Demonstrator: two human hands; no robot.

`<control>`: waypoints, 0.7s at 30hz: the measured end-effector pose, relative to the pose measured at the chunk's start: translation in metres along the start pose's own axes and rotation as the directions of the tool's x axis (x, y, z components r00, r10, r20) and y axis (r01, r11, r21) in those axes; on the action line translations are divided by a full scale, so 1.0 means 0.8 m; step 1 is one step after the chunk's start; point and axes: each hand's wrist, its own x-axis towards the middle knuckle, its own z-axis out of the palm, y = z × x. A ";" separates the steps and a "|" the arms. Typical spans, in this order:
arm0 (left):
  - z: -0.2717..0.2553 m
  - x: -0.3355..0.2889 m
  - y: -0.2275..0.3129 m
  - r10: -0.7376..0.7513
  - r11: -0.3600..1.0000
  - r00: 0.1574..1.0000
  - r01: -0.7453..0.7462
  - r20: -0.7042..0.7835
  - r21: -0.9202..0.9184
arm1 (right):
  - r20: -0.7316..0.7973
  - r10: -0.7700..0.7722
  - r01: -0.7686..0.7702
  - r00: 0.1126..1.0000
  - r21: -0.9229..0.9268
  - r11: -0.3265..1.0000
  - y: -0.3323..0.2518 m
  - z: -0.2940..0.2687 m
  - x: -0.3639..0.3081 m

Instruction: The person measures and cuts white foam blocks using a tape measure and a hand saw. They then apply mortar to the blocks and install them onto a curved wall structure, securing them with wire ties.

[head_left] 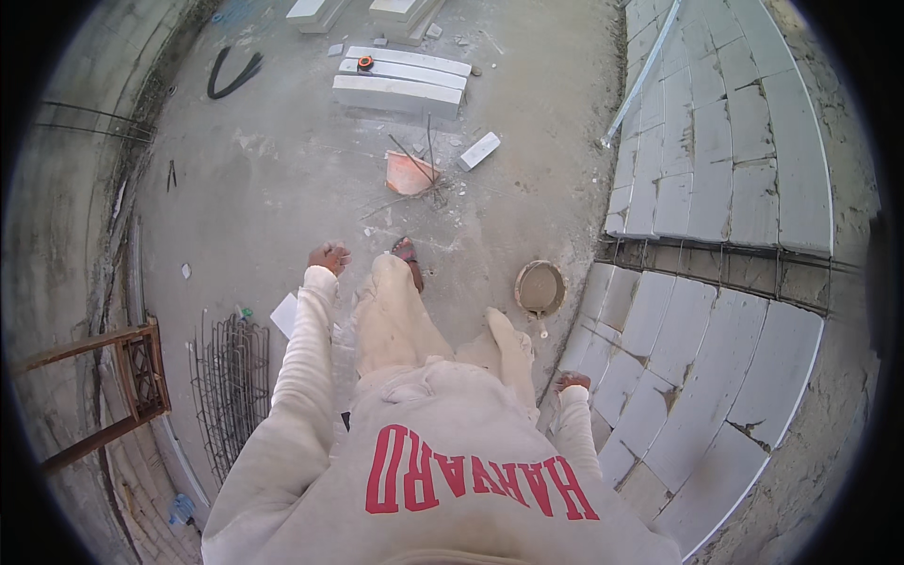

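My left hand (329, 257) hangs out in front of my left leg, above the dusty concrete floor. Its fingers are loosely bent, slightly apart, and nothing shows in them. Down by my right side, my right hand (572, 380) has its fingers curled in, with no object visible. Nearest to it is a wall of white blocks (650, 414). A round pan of grey mortar (540, 287), with a handle at its near side, stands on the floor ahead of my right hand. My sandalled foot (408, 262) is forward, beside my left hand.
Ahead lie an orange broken tub (411, 174) with thin rods, a white block piece (479, 152) and long white blocks (400, 96) carrying a tape measure (365, 63). At left are a rebar cage (229, 386), a wooden frame (141, 372), pliers (171, 176) and black hose (234, 75).
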 end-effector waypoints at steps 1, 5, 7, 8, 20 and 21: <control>0.008 0.005 0.031 0.009 1.000 1.000 -0.009 0.022 -0.013 | 0.021 0.046 -0.049 0.999 0.123 0.991 -0.019 0.037 0.015; -0.024 0.009 0.043 -0.042 0.997 0.999 0.042 -0.007 -0.068 | 0.290 -0.215 0.306 0.933 -0.318 0.897 -0.216 0.292 -0.070; -0.054 -0.008 -0.001 -0.161 0.976 0.987 0.158 -0.007 -0.147 | 0.447 -0.355 0.549 0.821 -0.450 0.704 -0.266 0.398 -0.015; -0.068 -0.029 -0.035 -0.248 0.961 0.966 0.235 -0.078 -0.146 | 0.532 -0.406 0.647 0.744 -0.418 0.638 -0.309 0.471 -0.031; 0.128 -0.460 -0.269 -0.942 0.263 0.113 0.834 -0.317 -0.484 | 0.672 0.028 0.453 0.740 -0.529 0.718 -0.418 1.130 0.250; 0.152 -0.458 -0.264 -0.952 0.240 0.114 0.851 -0.283 -0.468 | 0.687 -0.018 0.531 0.727 -0.545 0.649 -0.412 1.154 0.250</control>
